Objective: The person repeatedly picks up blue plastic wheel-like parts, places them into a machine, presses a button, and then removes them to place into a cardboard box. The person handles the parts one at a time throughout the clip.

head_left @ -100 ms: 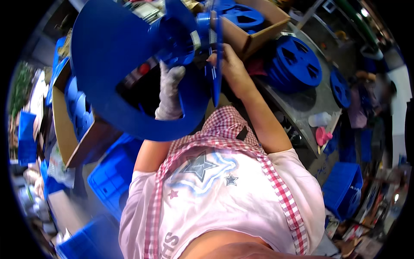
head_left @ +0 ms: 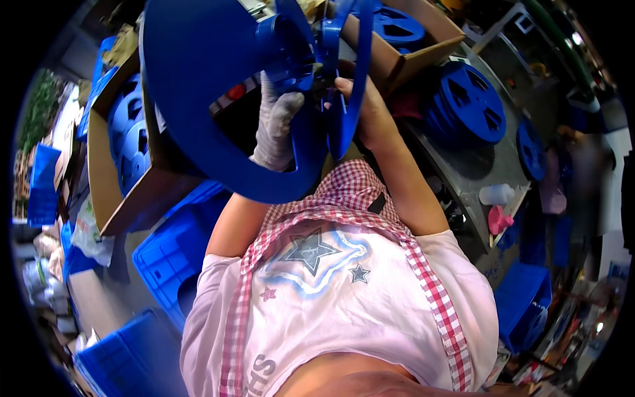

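A large blue plastic reel disc (head_left: 192, 79) with wide cut-outs is held up in front of my chest, tilted. My left hand (head_left: 274, 129), in a pale work glove, reaches through one of its openings and grips it near the blue hub (head_left: 284, 53). To the right a second blue reel disc (head_left: 360, 73) stands nearly edge-on, its hub part facing the first one. My bare right hand (head_left: 370, 112) holds this second disc, with the thumb and fingers bent at its inner side. Some of the right fingers are hidden behind the disc.
A stack of blue reels (head_left: 466, 102) lies on the metal table (head_left: 456, 165) at right, near a white bottle (head_left: 496, 194) and a pink object (head_left: 500, 220). Cardboard boxes of blue reel parts stand at left (head_left: 126, 205) and far right (head_left: 403, 63). Blue crates (head_left: 165, 258) sit at lower left.
The view has shifted slightly. Both hands and the discs appear a little farther right, and the right-hand disc has turned from edge-on to show more of its curved rim.
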Demonstrator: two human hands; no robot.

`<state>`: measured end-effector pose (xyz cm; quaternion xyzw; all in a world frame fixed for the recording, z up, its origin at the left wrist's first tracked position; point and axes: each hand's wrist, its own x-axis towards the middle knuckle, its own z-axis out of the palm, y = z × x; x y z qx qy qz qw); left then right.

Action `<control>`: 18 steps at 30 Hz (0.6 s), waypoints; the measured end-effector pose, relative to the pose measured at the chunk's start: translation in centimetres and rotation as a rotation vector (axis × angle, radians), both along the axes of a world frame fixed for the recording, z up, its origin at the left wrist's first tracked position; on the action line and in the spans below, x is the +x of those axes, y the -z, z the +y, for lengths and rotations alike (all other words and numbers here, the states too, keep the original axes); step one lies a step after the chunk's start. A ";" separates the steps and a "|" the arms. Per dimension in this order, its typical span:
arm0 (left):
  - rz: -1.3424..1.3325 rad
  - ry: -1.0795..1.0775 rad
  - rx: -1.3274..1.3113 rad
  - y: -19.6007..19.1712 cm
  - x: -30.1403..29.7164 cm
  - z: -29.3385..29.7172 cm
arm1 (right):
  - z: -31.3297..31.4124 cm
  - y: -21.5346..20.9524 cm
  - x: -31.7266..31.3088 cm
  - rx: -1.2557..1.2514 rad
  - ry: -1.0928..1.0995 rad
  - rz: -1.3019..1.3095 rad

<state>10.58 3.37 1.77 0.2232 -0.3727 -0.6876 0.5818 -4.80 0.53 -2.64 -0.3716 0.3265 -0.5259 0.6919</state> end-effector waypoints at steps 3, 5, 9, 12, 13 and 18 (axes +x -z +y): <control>0.015 -0.064 -0.231 4.4 -0.3 -5.4 | -3.9 -1.0 -2.9 -0.138 -0.033 -0.026; 0.060 -0.074 -0.274 5.9 -0.2 -5.8 | -3.5 -1.6 -3.2 -0.240 0.026 0.053; -0.104 -0.159 -0.234 6.5 0.5 -5.7 | -3.0 -3.2 -2.4 -0.505 0.076 0.270; -0.447 -0.305 -0.374 5.4 -0.4 -5.1 | -4.0 -2.9 -1.7 -0.537 0.050 0.285; -0.552 -0.332 -0.461 4.3 -0.7 -4.8 | -4.3 -2.6 -1.9 -0.535 0.075 0.338; -0.229 -0.225 -0.269 3.3 -0.9 -2.2 | -4.0 -3.1 -1.0 -0.578 0.022 0.364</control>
